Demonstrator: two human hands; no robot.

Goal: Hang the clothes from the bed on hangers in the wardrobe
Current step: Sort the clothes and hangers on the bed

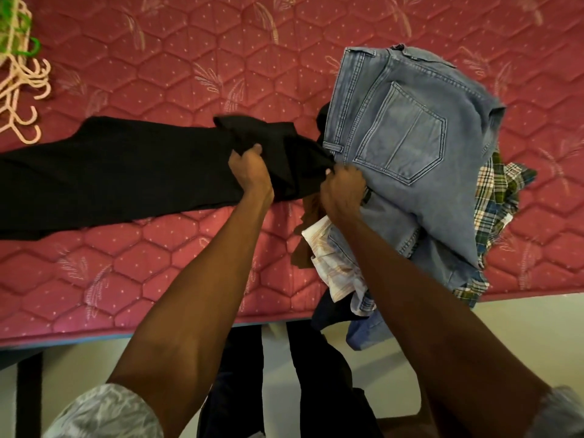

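- The black garment lies stretched out flat on the red quilted mattress, running from the pile of clothes toward the mattress's left edge.
- The left hand has its fingers curled round a bunched fold of the black garment, close to the end nearest the pile.
- The right hand pinches the same garment's end just where it meets the pile, knuckles touching the blue jeans.
- The blue jeans sit on top of the pile, back pocket facing up.
- A plaid shirt pokes out from under the jeans on the side of the pile away from the black garment.
- A pale striped shirt sticks out from the pile's near side, under the right forearm.
- More denim and a dark cloth from the pile hang over the mattress's near edge.
- A cluster of pink hangers rests at the far left corner of the mattress, well apart from the pile, with a green hanger among them.
- Both forearms are bare, with light patterned sleeves bunched up near the elbows.
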